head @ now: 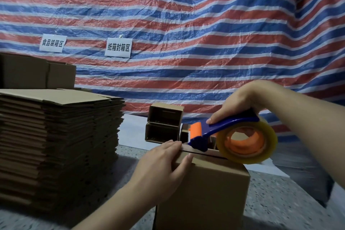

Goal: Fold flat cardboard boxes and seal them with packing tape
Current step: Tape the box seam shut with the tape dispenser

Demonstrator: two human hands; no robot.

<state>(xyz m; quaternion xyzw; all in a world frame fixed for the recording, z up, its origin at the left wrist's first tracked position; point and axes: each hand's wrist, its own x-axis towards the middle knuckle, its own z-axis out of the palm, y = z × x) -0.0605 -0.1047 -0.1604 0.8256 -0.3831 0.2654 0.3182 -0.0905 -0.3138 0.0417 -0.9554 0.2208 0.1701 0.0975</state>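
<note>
1. Cardboard takes centre stage in the head view: the box (203,188) stands upright on the desk (280,201), close in front of the person, top flaps folded in with a dark seam between them.
2. The left hand (164,164) presses flat on the near flap, fingers straight, thumb over the edge. Good bracing.
3. The right hand (240,102) grips the blue handle of the tape dispenser (229,136), nose down at the seam's left end.
4. For a clean seal I'd say: keep the flaps pushed tightly together, run the dispenser straight along the seam, keep the fingers clear of the toothed blade.
5. The stack of flat boxes (56,145) waits on the left; small folded boxes (164,123) sit behind.
6. Hard to make out: whether tape is stuck down yet, the box's base, and its far side behind the roll.
</note>
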